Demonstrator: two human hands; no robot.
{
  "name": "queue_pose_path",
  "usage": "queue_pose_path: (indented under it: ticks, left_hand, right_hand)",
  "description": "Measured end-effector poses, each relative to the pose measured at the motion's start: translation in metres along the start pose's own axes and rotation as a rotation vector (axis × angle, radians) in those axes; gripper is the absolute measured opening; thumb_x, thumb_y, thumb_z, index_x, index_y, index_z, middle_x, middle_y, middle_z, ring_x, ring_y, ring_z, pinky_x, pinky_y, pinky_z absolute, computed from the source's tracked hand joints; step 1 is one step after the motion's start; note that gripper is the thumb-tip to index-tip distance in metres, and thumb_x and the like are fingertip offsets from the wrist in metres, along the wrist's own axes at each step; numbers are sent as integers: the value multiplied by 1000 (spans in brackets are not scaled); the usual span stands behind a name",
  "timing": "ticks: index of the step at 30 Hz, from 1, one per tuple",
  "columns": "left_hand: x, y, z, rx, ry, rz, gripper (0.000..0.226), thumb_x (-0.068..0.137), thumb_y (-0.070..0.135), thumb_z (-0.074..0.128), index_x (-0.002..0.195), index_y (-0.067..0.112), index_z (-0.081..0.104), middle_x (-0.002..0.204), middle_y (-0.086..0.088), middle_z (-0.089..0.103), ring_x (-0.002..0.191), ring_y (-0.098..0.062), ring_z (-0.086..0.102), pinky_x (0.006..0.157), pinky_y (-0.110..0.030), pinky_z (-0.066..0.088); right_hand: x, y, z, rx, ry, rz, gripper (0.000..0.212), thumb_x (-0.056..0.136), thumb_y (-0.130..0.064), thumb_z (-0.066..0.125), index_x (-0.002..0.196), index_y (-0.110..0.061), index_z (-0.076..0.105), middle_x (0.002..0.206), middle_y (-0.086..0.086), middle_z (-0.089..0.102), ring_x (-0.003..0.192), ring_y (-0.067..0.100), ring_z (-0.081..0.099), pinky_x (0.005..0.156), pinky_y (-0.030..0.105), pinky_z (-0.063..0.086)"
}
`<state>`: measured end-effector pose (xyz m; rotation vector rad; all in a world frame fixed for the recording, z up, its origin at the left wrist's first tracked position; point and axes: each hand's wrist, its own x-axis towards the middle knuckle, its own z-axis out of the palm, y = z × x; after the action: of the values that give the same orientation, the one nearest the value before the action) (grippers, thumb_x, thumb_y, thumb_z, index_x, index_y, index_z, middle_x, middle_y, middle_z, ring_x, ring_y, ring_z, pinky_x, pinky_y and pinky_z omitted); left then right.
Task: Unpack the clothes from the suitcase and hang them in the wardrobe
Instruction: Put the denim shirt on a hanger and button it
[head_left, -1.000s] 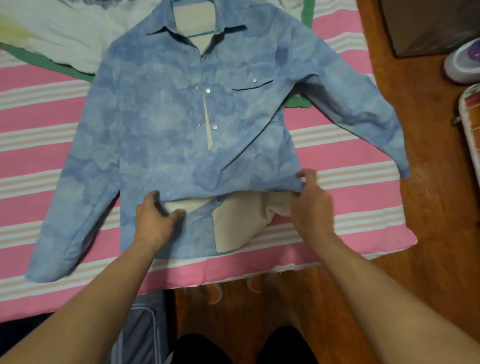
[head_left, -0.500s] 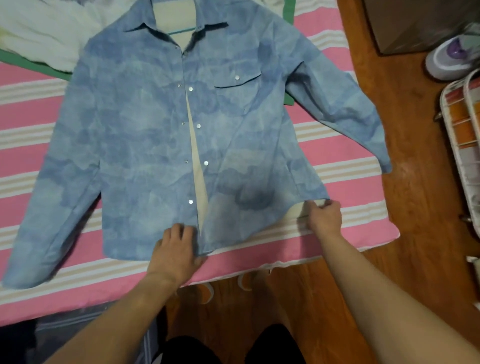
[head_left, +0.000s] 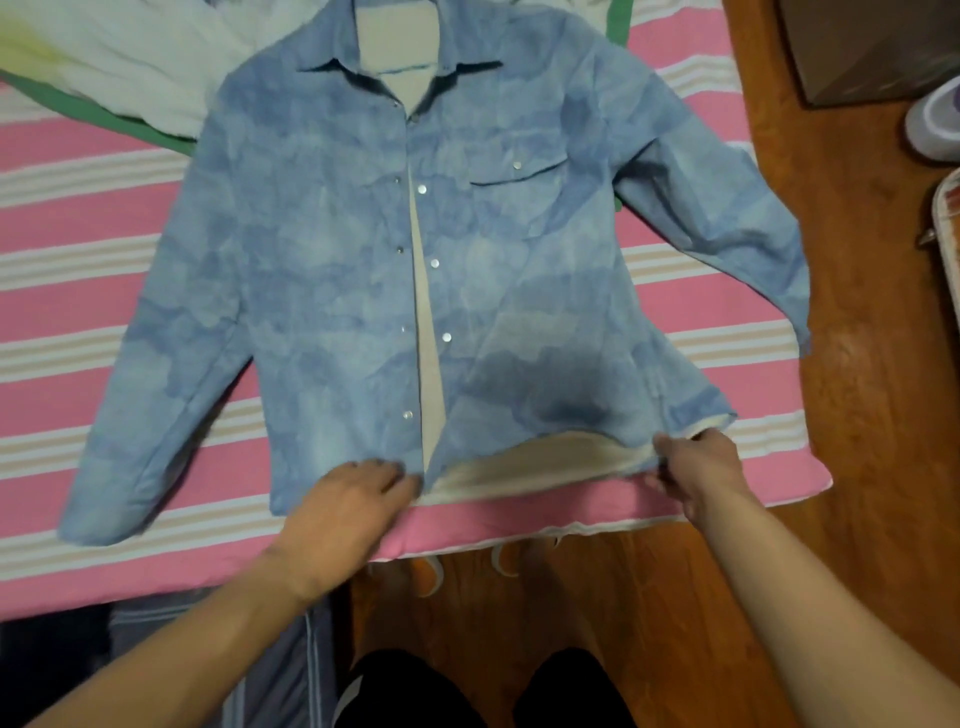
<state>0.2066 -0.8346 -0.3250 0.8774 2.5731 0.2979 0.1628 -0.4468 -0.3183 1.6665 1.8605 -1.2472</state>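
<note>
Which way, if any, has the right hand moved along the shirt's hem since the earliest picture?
Yes. The right hand has moved rightwards, from mid-hem to the shirt's right corner near the pink striped bedcover's edge.

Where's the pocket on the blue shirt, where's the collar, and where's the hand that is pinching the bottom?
chest pocket (head_left: 524, 205), head view, on the pocket's front below its flap.
collar (head_left: 467, 57), head view, on the collar's right-hand flap.
right hand (head_left: 701, 465), head view, on the back of the hand pinching the hem.
</note>
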Motion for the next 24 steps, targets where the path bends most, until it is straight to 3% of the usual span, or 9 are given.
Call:
queue_pose_path:
  ticks: [3, 5, 6, 8, 11, 14, 18, 22, 24]
  left_hand:
    - [-5, 7, 23, 34, -400, -68, 62, 77, 37, 71, 134, 26, 50, 138, -6, 46, 124, -29, 50, 96, -43, 47]
    - [-2, 15, 34, -158, -466, -198, 46, 87, 36, 62, 131, 24, 53, 132, -3, 46, 125, -26, 47, 101, -39, 45]
    - [2, 19, 37, -310, -356, -292, 30, 90, 29, 60, 119, 24, 59, 120, -2, 52, 116, -25, 53, 97, -40, 47]
    - [8, 22, 41, -578, -104, -532, 11, 90, 16, 59, 98, 22, 65, 101, 0, 60, 99, -22, 60, 91, -39, 50]
    - [13, 20, 44, -735, 27, -729, 23, 92, 8, 59, 111, 18, 68, 109, -3, 61, 101, -20, 60, 96, -33, 48]
    - [14, 15, 49, -738, 12, -701, 36, 95, 10, 59, 131, 16, 62, 114, -3, 57, 106, -20, 58, 103, -33, 45]
    - [18, 5, 55, -489, 97, -579, 47, 87, 11, 59, 134, 15, 62, 119, -8, 59, 110, -30, 54, 95, -41, 50]
    - [27, -5, 49, -298, -155, -574, 53, 94, 27, 54, 146, 24, 49, 131, -7, 50, 119, -32, 46, 93, -43, 48]
    - [33, -9, 44, -283, -188, -574, 42, 98, 32, 46, 138, 24, 57, 125, -6, 54, 116, -30, 49, 90, -41, 49]
  right_hand:
    - [5, 11, 8, -352, 225, 127, 65, 73, -14, 77, 129, 2, 49, 128, 25, 56, 108, 40, 62, 87, 47, 56]
    - [-10, 10, 21, -463, 412, -203, 46, 83, -11, 67, 124, 2, 49, 128, 28, 49, 115, 46, 52, 93, 49, 46]
    - [-21, 11, 32, -527, 404, -492, 32, 84, -6, 62, 114, 1, 55, 119, 27, 53, 108, 46, 53, 90, 49, 45]
    - [-41, 21, 66, -707, 188, -1068, 22, 79, -6, 60, 101, -2, 61, 103, 21, 56, 97, 41, 55, 84, 46, 47]
    - [-58, 49, 120, -1178, -272, -1523, 70, 69, -38, 67, 133, -13, 53, 136, 17, 52, 122, 37, 49, 103, 49, 46]
    - [-56, 58, 145, -1462, -340, -1600, 78, 75, -30, 64, 148, -23, 40, 155, 11, 38, 137, 39, 39, 110, 59, 35]
    - [-36, 55, 117, -1491, -217, -1793, 48, 82, -19, 57, 129, -8, 63, 114, 10, 58, 93, 33, 56, 88, 46, 46]
    - [-44, 69, 82, -1776, -293, -1516, 32, 76, -20, 68, 104, -11, 76, 115, 16, 60, 103, 38, 51, 98, 53, 39]
    - [-61, 53, 89, -1682, -264, -1445, 24, 65, -22, 78, 88, -14, 76, 96, 10, 64, 92, 34, 53, 84, 45, 45]
